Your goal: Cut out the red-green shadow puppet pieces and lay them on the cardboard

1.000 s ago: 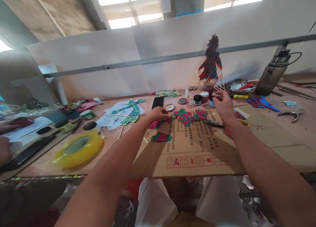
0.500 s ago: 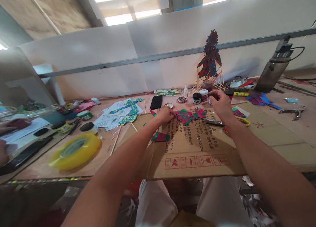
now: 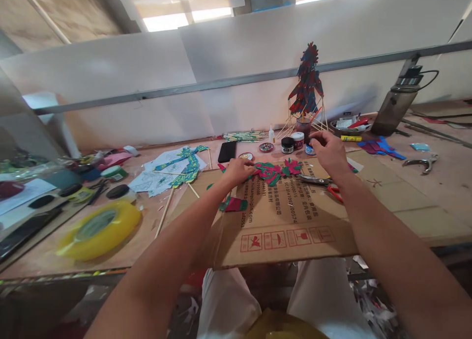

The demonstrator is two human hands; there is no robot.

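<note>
My left hand [image 3: 239, 170] rests with curled fingers on the left end of a red and green cut-out puppet piece [image 3: 275, 171], which lies on a flat sheet of brown cardboard [image 3: 287, 221]. My right hand [image 3: 326, 150] hovers just right of the piece, thumb and fingers pinched together near a small blue-lidded jar; what it pinches is too small to make out. Another small red and green piece [image 3: 233, 204] lies loose on the cardboard near my left forearm. Red-handled scissors [image 3: 320, 183] lie under my right wrist.
A yellow tape roll [image 3: 98, 228] sits at front left. A green puppet on sticks [image 3: 186, 164] lies on papers, with a black phone [image 3: 226, 151] beside it. Small paint jars [image 3: 291, 143], a standing puppet [image 3: 306, 86], a bottle [image 3: 396, 105] and pliers [image 3: 420, 161] stand further back and right.
The view has shifted slightly right and down. My left hand slid forward onto the end of the red and green piece; my right hand stayed pinched near the jars.
</note>
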